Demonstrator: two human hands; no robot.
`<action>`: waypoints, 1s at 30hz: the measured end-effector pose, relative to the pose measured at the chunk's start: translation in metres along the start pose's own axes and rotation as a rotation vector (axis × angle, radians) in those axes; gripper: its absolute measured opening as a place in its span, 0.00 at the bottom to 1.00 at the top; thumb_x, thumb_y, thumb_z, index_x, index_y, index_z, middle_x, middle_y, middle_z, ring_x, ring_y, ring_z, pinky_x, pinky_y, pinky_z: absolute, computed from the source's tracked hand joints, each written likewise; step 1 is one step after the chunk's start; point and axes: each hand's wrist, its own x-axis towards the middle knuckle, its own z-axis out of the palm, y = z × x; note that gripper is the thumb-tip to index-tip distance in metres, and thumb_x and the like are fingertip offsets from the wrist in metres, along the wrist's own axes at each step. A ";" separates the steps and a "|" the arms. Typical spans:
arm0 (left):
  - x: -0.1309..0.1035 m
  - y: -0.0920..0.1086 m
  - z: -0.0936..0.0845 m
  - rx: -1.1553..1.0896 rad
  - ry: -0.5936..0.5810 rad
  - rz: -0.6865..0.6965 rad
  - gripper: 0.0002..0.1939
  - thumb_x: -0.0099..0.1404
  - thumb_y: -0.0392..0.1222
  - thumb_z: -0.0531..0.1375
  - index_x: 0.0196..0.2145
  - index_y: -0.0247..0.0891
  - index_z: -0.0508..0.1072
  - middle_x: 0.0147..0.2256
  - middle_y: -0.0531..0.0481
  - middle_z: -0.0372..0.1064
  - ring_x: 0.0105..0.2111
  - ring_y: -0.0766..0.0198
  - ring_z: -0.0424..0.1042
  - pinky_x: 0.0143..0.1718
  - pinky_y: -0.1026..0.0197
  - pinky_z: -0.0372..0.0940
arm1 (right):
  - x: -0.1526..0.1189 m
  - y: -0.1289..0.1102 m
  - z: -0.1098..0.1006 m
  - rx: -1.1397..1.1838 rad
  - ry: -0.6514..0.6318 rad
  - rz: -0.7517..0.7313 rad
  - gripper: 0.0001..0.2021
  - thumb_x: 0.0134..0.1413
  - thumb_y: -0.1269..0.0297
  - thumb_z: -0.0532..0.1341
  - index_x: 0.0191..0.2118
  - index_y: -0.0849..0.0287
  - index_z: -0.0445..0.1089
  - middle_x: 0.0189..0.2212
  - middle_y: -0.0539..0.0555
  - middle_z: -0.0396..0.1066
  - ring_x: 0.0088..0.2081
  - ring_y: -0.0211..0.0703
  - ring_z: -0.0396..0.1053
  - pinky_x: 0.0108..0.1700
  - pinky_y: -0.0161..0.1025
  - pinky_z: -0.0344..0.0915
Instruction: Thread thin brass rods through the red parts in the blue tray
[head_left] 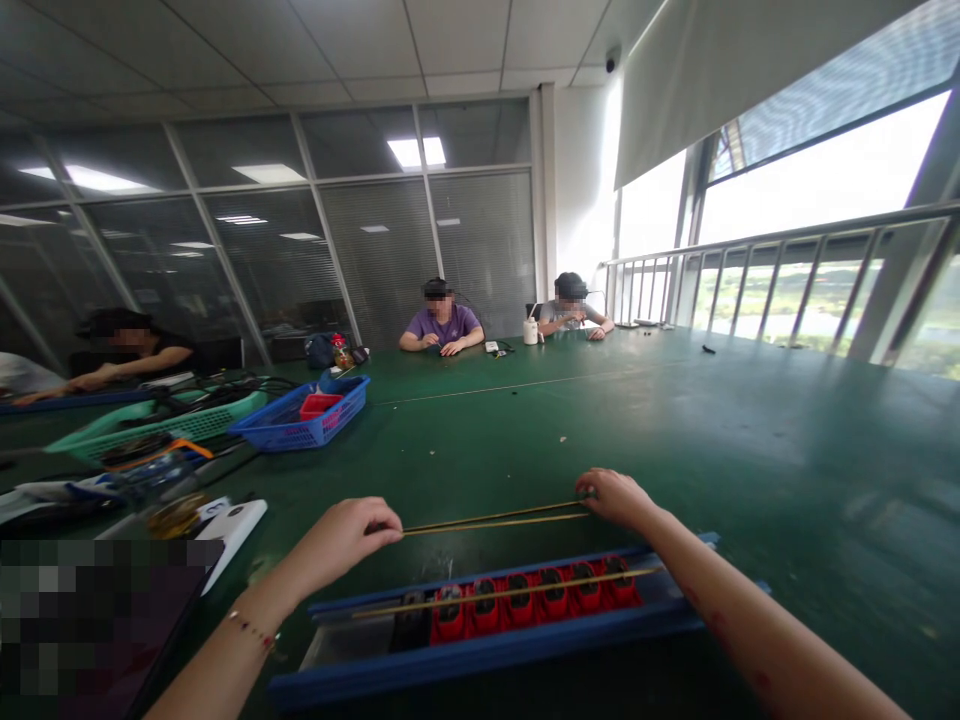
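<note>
Pinched in my left hand [367, 525] is one end of a pair of thin yellow strands [491, 520], pulled taut above the table. My right hand [613, 497] has its fingers closed on their other end. The strands spread slightly apart toward the right; whether they form one loop I cannot tell. Just below lies a long tray with blue side rails [480, 655], tilted up to the right. Inside it stands a row of several red blocks [517, 605] with black tops. Another thin yellow strand [491, 592] runs lengthwise over them. My right forearm hides the tray's right end.
On the left stand a blue basket [300, 425] with a red container [320, 405], a green basket [214, 415] of dark cables, and a white flat object [236, 530]. Across the green table [480, 470] sit co-workers, a white bottle [531, 331] near one.
</note>
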 end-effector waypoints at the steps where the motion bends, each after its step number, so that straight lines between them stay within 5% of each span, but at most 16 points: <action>1: 0.006 -0.004 0.008 -0.004 -0.023 0.004 0.12 0.58 0.47 0.53 0.28 0.41 0.74 0.30 0.53 0.71 0.30 0.65 0.68 0.31 0.68 0.57 | 0.000 0.001 0.001 0.000 0.002 0.000 0.12 0.45 0.68 0.56 0.38 0.54 0.71 0.36 0.53 0.70 0.38 0.45 0.68 0.38 0.36 0.60; 7: 0.040 -0.017 0.045 0.014 -0.098 -0.011 0.09 0.55 0.44 0.55 0.27 0.40 0.73 0.26 0.53 0.71 0.28 0.65 0.69 0.28 0.67 0.57 | -0.001 -0.002 0.003 0.012 0.010 -0.053 0.14 0.46 0.73 0.53 0.35 0.55 0.72 0.33 0.53 0.70 0.35 0.42 0.68 0.36 0.34 0.60; 19: 0.044 -0.018 0.065 0.059 0.025 -0.029 0.04 0.57 0.39 0.54 0.31 0.40 0.68 0.32 0.52 0.66 0.32 0.64 0.66 0.34 0.65 0.57 | -0.005 -0.014 -0.002 0.082 -0.020 -0.166 0.10 0.49 0.71 0.55 0.35 0.58 0.72 0.32 0.53 0.70 0.33 0.40 0.68 0.37 0.32 0.62; 26: 0.041 -0.020 0.065 0.024 0.008 -0.020 0.06 0.58 0.40 0.53 0.31 0.41 0.69 0.31 0.51 0.66 0.32 0.64 0.66 0.33 0.66 0.57 | -0.027 -0.026 -0.047 0.315 0.116 -0.194 0.11 0.53 0.61 0.53 0.38 0.58 0.70 0.36 0.54 0.70 0.35 0.41 0.67 0.39 0.35 0.63; 30: 0.042 -0.024 0.066 0.003 0.006 -0.022 0.06 0.58 0.41 0.53 0.31 0.41 0.70 0.31 0.51 0.66 0.32 0.64 0.66 0.34 0.65 0.57 | -0.065 -0.035 -0.073 0.294 0.011 -0.164 0.15 0.54 0.52 0.52 0.32 0.56 0.70 0.29 0.51 0.71 0.31 0.40 0.67 0.33 0.33 0.62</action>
